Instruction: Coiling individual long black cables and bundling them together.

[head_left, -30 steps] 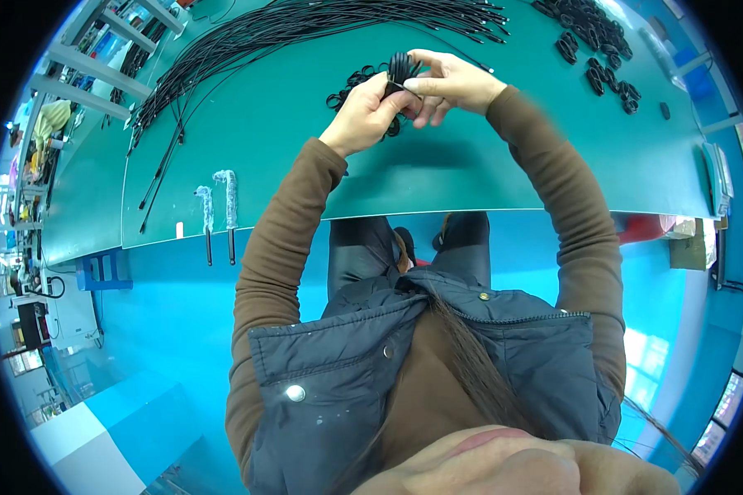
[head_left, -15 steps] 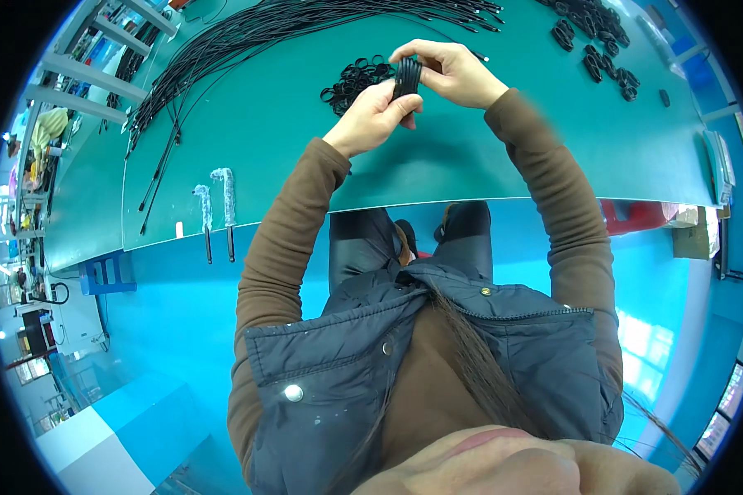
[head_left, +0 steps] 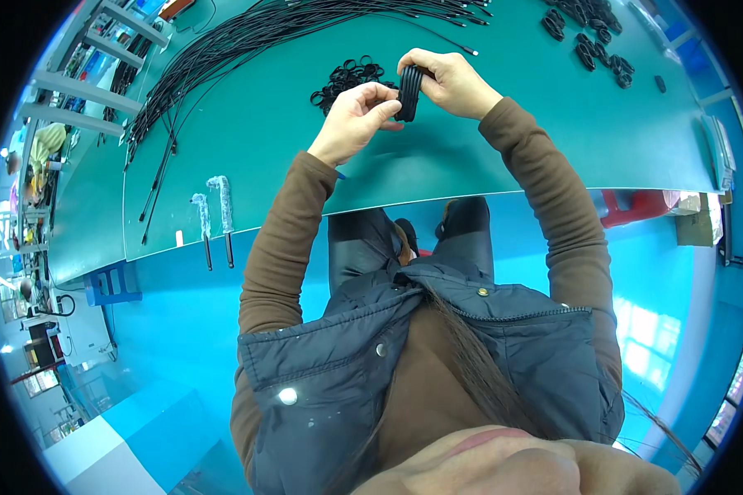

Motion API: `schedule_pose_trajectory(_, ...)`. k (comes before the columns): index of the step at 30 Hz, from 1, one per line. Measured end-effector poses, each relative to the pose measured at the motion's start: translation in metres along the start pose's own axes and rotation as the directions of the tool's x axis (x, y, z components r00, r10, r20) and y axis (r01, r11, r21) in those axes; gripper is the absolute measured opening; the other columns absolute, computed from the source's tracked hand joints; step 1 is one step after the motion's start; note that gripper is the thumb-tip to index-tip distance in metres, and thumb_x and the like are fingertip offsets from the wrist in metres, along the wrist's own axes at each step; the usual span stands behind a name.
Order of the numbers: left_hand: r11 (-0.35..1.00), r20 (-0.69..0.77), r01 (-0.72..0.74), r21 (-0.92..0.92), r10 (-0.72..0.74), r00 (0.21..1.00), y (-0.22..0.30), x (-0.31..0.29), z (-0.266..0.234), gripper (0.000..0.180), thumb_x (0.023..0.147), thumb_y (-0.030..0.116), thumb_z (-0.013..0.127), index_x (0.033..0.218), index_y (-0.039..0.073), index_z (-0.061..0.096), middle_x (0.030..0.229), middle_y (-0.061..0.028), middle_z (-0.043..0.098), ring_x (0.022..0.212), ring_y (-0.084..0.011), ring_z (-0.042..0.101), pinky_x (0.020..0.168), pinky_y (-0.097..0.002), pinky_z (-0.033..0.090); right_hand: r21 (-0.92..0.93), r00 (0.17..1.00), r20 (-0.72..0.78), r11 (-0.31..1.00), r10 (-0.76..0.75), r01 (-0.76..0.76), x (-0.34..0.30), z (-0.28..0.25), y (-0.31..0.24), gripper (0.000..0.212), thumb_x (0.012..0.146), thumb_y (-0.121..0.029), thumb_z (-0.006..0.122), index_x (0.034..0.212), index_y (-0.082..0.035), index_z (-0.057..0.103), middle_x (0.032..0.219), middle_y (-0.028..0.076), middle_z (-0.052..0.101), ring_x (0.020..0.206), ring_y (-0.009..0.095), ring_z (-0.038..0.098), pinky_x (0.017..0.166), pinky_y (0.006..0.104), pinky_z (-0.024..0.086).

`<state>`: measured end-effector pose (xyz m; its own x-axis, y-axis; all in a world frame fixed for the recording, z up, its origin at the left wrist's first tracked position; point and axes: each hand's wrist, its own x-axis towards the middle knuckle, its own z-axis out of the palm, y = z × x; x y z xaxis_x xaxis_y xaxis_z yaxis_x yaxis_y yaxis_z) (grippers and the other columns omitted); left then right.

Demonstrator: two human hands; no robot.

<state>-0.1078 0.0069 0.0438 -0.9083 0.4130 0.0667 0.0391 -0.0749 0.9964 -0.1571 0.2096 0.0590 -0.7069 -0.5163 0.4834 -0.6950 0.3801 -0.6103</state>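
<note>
Black cable coil (head_left: 409, 93) is held over the tabletop (head_left: 512, 157), gripped up top by the fingers of the right hand (head_left: 451, 82). Its left side is touched by the left hand (head_left: 353, 122); whether it's pinched there can't be told. Little loops (head_left: 343, 81) are heaped just left of the coil, bundles (head_left: 585, 54) scattered well right.

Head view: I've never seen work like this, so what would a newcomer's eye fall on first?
Most likely the small coil of black cable, held in the right hand with the left hand at its side, above the green table. Next, the long sweep of black cables across the table's upper left stands out, and the cluster of black coils at the upper right.
</note>
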Motion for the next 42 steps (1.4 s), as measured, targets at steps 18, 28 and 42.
schedule_pose_trajectory(18, 0.697, -0.231, -0.147, 0.702, 0.418, 0.879, -0.018, 0.01, 0.056, 0.03, 0.082, 0.01, 0.066, 0.106, -0.003, 0.056, 0.091, -0.0122, 0.063, 0.068, -0.0195, 0.064, 0.057, -0.0271, 0.051, 0.35, 0.844, -0.012, 0.793, 0.536, -0.498, -0.015, -0.018, 0.013, 0.016, 0.081, -0.005, 0.05, 0.09, -0.002, 0.063, 0.064, 0.005, 0.06, 0.048, 0.012, 0.047, 0.044, 0.0238, 0.039)
schedule_pose_trajectory(28, 0.406, -0.263, -0.047, 0.913, 0.67, 0.694, -0.046, 0.028, 0.062, 0.03, 0.075, 0.01, 0.068, 0.1, -0.001, 0.056, 0.076, -0.0082, 0.062, 0.053, -0.0205, 0.057, 0.049, -0.0298, 0.048, 0.504, 0.798, 0.038, 0.678, 0.601, -0.535, -0.023, -0.004, 0.018, 0.014, 0.082, -0.007, 0.05, 0.088, -0.003, 0.062, 0.059, 0.003, 0.055, 0.044, 0.008, 0.045, 0.04, 0.0194, 0.035)
schedule_pose_trajectory(42, 0.591, -0.209, -0.134, 0.795, 0.475, 0.855, -0.03, -0.009, 0.039, 0.034, 0.079, 0.011, 0.067, 0.111, 0.001, 0.059, 0.094, -0.0106, 0.061, 0.058, -0.0158, 0.057, 0.052, -0.0275, 0.047, 0.607, 0.645, 0.07, 0.48, 0.761, -0.633, -0.037, -0.059, 0.069, 0.028, 0.085, -0.008, 0.054, 0.111, 0.0, 0.057, 0.069, 0.006, 0.057, 0.053, 0.011, 0.053, 0.045, 0.0215, 0.044)
